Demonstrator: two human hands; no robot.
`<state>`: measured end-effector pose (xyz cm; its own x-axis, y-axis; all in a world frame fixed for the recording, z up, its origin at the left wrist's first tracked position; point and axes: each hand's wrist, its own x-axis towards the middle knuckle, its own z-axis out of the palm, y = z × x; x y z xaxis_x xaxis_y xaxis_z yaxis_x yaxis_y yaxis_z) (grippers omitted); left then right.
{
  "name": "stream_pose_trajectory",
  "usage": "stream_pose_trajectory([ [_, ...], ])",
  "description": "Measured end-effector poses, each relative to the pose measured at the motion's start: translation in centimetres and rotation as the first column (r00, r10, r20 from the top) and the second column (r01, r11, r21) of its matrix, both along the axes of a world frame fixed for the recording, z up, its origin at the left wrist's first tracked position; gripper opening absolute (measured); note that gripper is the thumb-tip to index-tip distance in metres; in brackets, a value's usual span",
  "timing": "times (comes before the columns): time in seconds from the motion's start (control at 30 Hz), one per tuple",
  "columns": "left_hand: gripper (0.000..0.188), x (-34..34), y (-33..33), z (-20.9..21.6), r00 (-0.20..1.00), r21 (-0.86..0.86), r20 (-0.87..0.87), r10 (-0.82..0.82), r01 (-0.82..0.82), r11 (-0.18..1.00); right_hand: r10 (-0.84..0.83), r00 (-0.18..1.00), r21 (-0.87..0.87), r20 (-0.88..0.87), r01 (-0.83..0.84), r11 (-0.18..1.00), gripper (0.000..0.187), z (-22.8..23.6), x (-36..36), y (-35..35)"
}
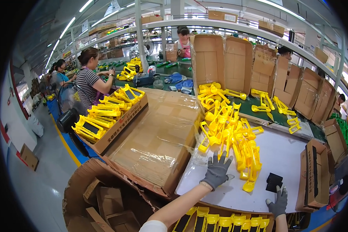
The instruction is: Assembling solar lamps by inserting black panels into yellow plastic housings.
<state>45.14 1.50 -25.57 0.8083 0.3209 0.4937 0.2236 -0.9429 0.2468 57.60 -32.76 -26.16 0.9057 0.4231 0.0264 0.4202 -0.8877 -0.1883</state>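
Observation:
My left hand [217, 170], in a grey glove, is open with its fingers spread at the near edge of a heap of yellow plastic frames [220, 123]. Its fingertips reach the lowest frames; none is gripped. My right hand [278, 203], also gloved, has its fingers apart on the white work surface [208, 193]. Just beyond its fingertips lie a few flat black rectangular pieces [273, 182]. Along the near edge, below my hands, a row of yellow frames with black inserts [224, 223] sits in a carton.
A taped carton [154, 135] fills the left side, beside a long box of yellow frames [112, 110]. A narrow cardboard box [315, 174] with black strips stands at the right. Upright cardboard panels [235, 58] line the back. A co-worker [91, 79] sits at the far left.

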Motion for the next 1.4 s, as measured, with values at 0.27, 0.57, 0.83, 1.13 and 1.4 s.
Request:
stream_pose_trajectory([
  [0.27,0.074,2.7,0.2,-3.0,0.924,-0.057,-0.358,-0.135,0.122,0.991,0.05,0.998,0.022,0.023,-0.051,0.998,0.079,-2.0,2.2,0.6],
  [0.57,0.067,-2.4,-1.2,-4.3,0.889,-0.21,-0.266,-0.374,0.325,0.922,0.037,0.999,0.045,0.027,-0.039,0.998,0.07,-1.8,2.0,0.7],
  [0.83,0.057,-4.3,-3.7,-2.1,0.871,-0.312,-0.272,-0.409,0.323,0.894,0.016,0.997,0.086,0.069,-0.022,0.996,0.065,-1.7,1.6,1.0],
  [1.13,0.08,0.0,0.0,-1.8,0.919,-0.25,-0.389,-0.067,-0.035,0.967,-0.034,0.995,0.173,0.092,0.018,0.985,0.042,-0.6,0.8,1.9],
  [1.4,0.068,0.1,1.3,-2.7,0.924,-0.434,-0.376,-0.064,-0.114,0.894,-0.011,0.988,0.302,0.152,-0.036,0.953,0.042,-2.3,1.9,0.8],
])
